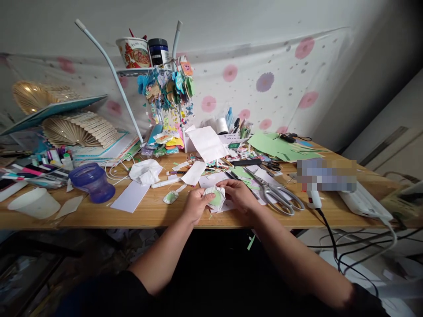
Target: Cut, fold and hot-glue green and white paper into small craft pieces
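Observation:
Just above the front edge of the desk, both hands hold a crumpled white tissue [220,190] with a light-green paper piece [217,199] on it. My left hand [195,205] grips it from the left, its thumb pressed on the green piece. From the right, my right hand [240,196] pinches the tissue's upper edge; its lower fingers are partly hidden. A small white cutout with a green centre [170,197] lies left of my left hand. Large grey-handled scissors [279,198] rest to the right of my right hand.
Paper scraps and tools cover the wooden desk [158,215]. A purple cup [92,181], a white cup [34,203] and crumpled tissue [145,171] stand left. Green sheets [280,147] lie at back right, near a white power strip [361,204] with cables. Behind, a rack [127,103] carries hanging cutouts.

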Tool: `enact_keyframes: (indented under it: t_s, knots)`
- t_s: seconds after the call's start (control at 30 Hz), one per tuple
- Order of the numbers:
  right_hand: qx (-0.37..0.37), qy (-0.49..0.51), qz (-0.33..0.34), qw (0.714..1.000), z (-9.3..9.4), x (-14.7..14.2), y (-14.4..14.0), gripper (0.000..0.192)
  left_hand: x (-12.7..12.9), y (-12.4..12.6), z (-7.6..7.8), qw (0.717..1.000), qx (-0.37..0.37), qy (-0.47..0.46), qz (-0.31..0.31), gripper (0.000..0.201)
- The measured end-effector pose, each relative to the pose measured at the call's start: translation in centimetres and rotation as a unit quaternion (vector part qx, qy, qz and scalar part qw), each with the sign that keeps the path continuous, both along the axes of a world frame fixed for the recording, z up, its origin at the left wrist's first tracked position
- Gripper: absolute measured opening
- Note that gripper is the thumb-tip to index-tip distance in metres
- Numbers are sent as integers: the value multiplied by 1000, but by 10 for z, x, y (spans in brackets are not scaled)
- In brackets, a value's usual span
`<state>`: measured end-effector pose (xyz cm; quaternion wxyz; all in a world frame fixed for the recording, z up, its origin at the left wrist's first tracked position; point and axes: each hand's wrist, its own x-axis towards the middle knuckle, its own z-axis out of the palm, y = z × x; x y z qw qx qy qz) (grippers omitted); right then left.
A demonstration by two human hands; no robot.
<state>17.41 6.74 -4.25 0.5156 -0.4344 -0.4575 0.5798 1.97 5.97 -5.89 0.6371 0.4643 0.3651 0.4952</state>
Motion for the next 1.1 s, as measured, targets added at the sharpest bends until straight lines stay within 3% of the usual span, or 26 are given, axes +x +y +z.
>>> enact_keyframes:
  t_s: [0.1,0.4,0.8,1.1]
  knots:
    - [-25,38,42,998,-5,-6,-2,30,0,0,-1,1000,13,8,-4,36]
    - [11,30,58,998,-15,-1,-8,29,0,2,-3,1000,15,3,-1,31]
    - [120,-156,6,980,-8,2,-11,27,0,2,-5,1000,14,20,2,31]
    - [133,-109,0,985,-13,1,-10,24,0,3,-4,996,59,73,1,26]
